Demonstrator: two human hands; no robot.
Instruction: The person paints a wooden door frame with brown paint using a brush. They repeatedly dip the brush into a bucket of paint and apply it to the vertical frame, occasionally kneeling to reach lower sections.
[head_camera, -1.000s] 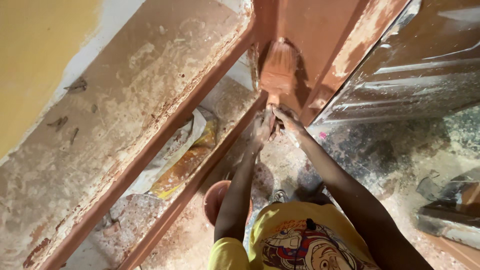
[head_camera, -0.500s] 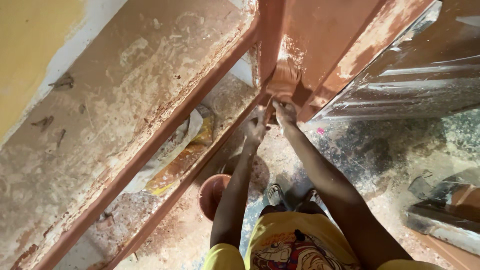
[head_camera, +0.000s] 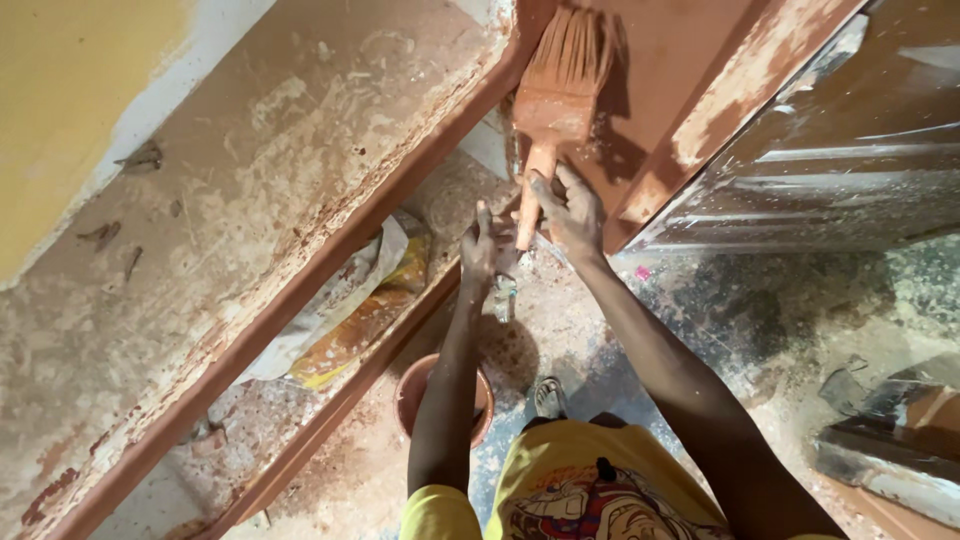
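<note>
I see my right hand (head_camera: 572, 212) raised in front of me, its fingers closed round the lower end of a paintbrush (head_camera: 556, 95) handle. The brush is wide, coated in reddish-brown paint, and its bristles point up and press against the brown painted panel (head_camera: 690, 60) near the top edge of the view. The handle runs down from the brush head into my right hand, so the grip is firm and closed on it.

My left hand (head_camera: 486, 250) sits just beside the right one, a little lower, fingers curled and spread upward close to the handle's bottom end. I cannot tell whether it touches the handle or holds anything.

To the left, a long brown frame rail (head_camera: 330, 260) runs diagonally from the lower left corner up toward the brush, beside a rough, patchy wall face (head_camera: 250, 180). Below my arms, on the speckled floor (head_camera: 700, 300), stands a round paint bucket (head_camera: 410, 390), partly hidden by my left forearm. A crumpled bag (head_camera: 350, 310) lies on the floor between the rails, left of the bucket.
</note>
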